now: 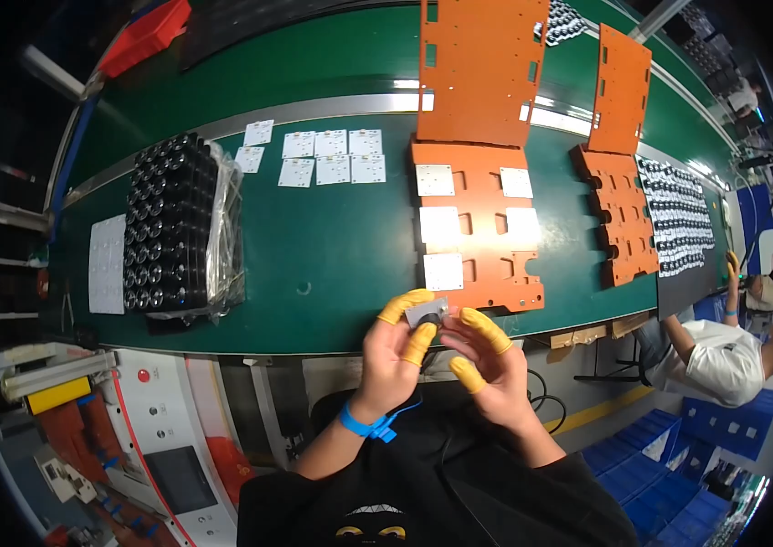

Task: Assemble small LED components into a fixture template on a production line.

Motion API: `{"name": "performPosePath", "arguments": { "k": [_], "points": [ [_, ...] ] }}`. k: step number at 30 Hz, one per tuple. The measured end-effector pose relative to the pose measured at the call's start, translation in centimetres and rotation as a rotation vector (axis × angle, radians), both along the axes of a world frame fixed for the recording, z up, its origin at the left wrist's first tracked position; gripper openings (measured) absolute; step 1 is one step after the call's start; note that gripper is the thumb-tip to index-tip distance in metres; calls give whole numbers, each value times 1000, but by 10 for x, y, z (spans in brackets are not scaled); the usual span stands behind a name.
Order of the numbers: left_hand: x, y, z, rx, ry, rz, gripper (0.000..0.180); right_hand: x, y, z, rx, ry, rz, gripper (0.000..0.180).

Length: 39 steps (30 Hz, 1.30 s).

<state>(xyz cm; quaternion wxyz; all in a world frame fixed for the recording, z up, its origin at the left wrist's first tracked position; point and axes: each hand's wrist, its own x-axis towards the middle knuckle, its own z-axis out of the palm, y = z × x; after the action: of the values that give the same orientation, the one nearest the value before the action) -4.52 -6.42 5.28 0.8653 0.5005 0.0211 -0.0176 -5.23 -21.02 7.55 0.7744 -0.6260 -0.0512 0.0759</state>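
as we look down in the head view, our left hand [388, 363], the nearer, pinches a small grey plate [417, 314] just off the orange fixture's [479, 291] near left corner, long edge aslant to that fixture; our right hand [502, 374] is spread loosely, contact unclear.

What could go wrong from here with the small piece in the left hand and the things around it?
The piece might slip, since the left hand seems to pinch it only with the fingertips. If it drops forward, it could mark the nearest white card on the orange tray. The loose plastic wrap beside the black stack might snag a passing arm.
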Motion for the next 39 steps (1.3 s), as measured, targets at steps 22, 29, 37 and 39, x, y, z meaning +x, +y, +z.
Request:
{"name": "performPosePath", "arguments": {
  "k": [22,29,37,39],
  "points": [
    [14,26,7,342,-562,-593,35,10,-65,-12,337,749,526,24],
    [34,44,-17,737,-308,118,29,56,-94,0,-198,358,-169,11],
    [36,44,-39,968,-222,243,23,91,-107,-25,-461,368,-239,18],
    [38,44,-40,1002,-226,236,24,92,-107,-26,-464,401,-224,17]
  ]
}}
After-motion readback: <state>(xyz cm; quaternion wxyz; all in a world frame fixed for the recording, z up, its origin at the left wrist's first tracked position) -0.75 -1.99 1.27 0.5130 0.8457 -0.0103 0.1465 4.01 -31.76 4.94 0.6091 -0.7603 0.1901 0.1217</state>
